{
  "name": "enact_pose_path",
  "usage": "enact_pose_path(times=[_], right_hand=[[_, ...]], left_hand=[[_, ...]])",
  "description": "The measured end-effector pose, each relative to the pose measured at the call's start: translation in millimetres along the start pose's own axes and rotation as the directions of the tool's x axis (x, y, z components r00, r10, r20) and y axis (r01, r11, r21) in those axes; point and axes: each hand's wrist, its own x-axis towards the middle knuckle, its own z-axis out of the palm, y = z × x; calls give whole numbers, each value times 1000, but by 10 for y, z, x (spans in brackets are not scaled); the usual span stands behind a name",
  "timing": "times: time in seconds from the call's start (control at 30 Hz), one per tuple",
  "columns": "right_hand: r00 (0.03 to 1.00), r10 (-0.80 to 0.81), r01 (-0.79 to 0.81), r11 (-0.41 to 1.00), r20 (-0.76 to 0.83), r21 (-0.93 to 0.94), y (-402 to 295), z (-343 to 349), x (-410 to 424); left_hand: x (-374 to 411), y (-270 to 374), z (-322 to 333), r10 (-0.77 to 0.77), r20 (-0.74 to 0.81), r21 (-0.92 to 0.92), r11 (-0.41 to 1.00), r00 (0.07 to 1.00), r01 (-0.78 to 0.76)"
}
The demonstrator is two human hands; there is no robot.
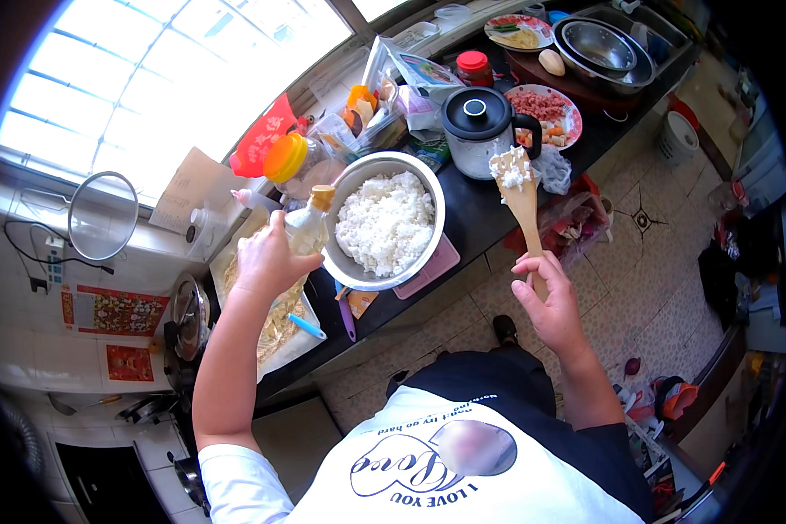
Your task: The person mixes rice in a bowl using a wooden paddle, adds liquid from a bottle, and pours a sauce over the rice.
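My left hand grips a clear bottle of pale yellow liquid with a gold cap, just left of a steel bowl. Cooked white rice lies in the bowl. In my right hand is a wooden spatula, held by its handle to the right of the bowl, over the counter's edge. Grains of rice stick to its blade. Under the bowl's lower right rim shows a pink board. A blue-handled utensil and a purple-handled one lie below the bowl.
Behind the bowl stand a lidded glass jug, a yellow-lidded jar and a red-lidded jar. A plate of diced meat is beyond the jug. Nested steel bowls sit near the sink. A strainer hangs at the left.
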Motion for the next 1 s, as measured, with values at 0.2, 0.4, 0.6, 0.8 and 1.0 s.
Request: enact_pose_path(times=[0.2,0.4,0.6,0.8,1.0], right_hand=[[1000,10,-10,1000,4,3,-5,-5,-15],[1000,13,-13,1000,7,3,-30,-10,-21],[1000,-3,3,1000,7,-3,-17,-16,-19],[1000,4,-4,1000,10,-2,-31,-14,-19],[1000,-6,6,1000,14,7,-17,-12,-8]], left_hand=[[16,-2,-10,6,-11,1,1000,1000,-6],[16,4,-15,8,-8,11,1000,1000,-8],[9,18,-28,1,-3,11,1000,1000,-1],[19,-14,-1,4,-18,10,1000,1000,-4],[9,0,-35,-5,-1,5,1000,1000,5]])
